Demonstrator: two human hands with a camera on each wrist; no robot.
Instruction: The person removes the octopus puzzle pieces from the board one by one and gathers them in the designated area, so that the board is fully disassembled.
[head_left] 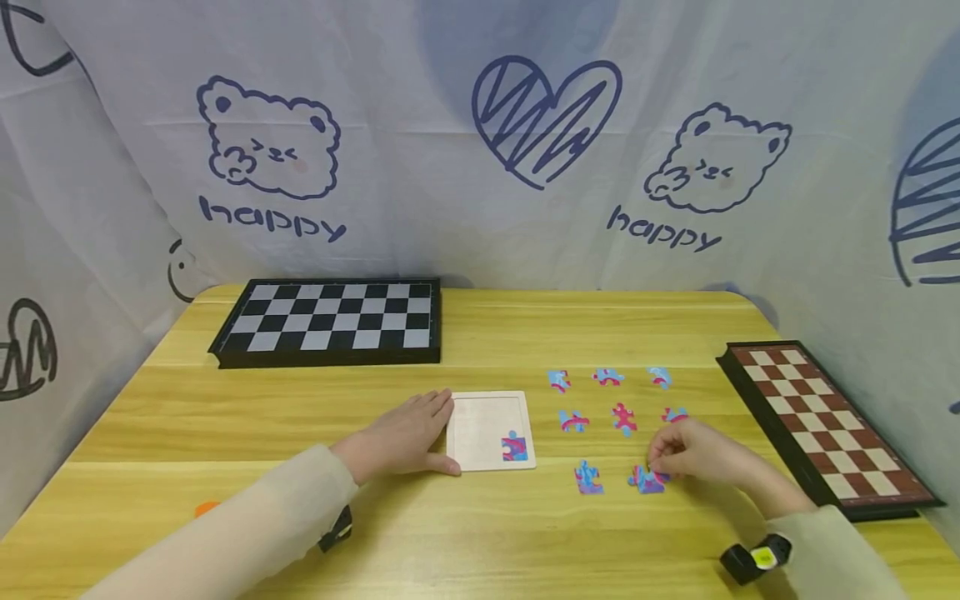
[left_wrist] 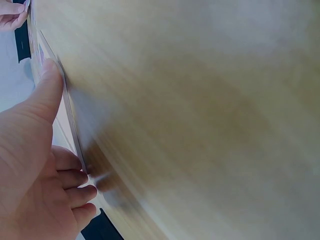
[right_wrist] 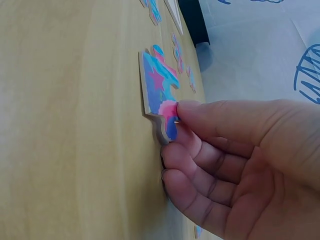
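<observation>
My right hand pinches a jigsaw puzzle piece between thumb and fingers, at the near row of loose pieces. The piece is blue, purple and pink with a star on it, and it tilts up off the table. My left hand rests along the left edge of a square puzzle tray, its fingers extended and the thumb at the near left corner. Inside the tray, one blue and purple puzzle piece lies in the near right corner.
Several loose pieces, among them a pink one, lie in rows right of the tray. A black-and-white chessboard stands back left; a brown-and-white chessboard lies at the right. Part of an orange object shows behind the left sleeve.
</observation>
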